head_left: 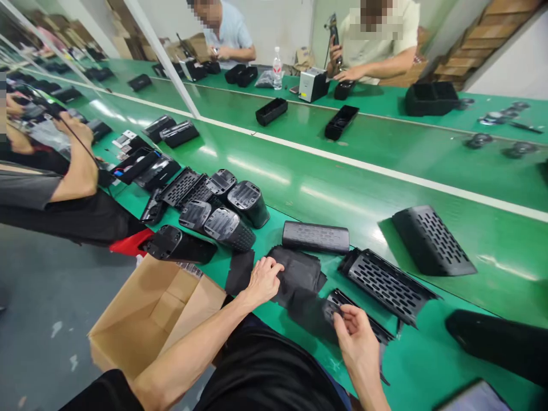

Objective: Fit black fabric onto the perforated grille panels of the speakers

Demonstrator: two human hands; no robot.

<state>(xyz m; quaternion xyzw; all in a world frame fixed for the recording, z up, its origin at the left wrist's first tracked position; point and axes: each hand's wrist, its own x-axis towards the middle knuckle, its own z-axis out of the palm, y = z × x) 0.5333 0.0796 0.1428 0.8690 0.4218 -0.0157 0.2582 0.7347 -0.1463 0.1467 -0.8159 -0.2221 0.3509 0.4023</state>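
Note:
Several thin black cloth sheets lie overlapped on the green bench in front of me. My left hand is on their left part, its fingers curled and pressed together at the cloth. Between thumb and fingers, my right hand pinches the right end of a black cloth sheet that stretches back toward the pile. Partly under that hand lies a black slotted shell. A larger black slotted cover sits just beyond it, and a closed black speaker-like housing lies behind the sheets.
An open cardboard box stands at the bench's left edge. Black housings are grouped at left. Another slotted housing rests on the green conveyor belt. Co-workers sit across and at left. A dark device lies near right.

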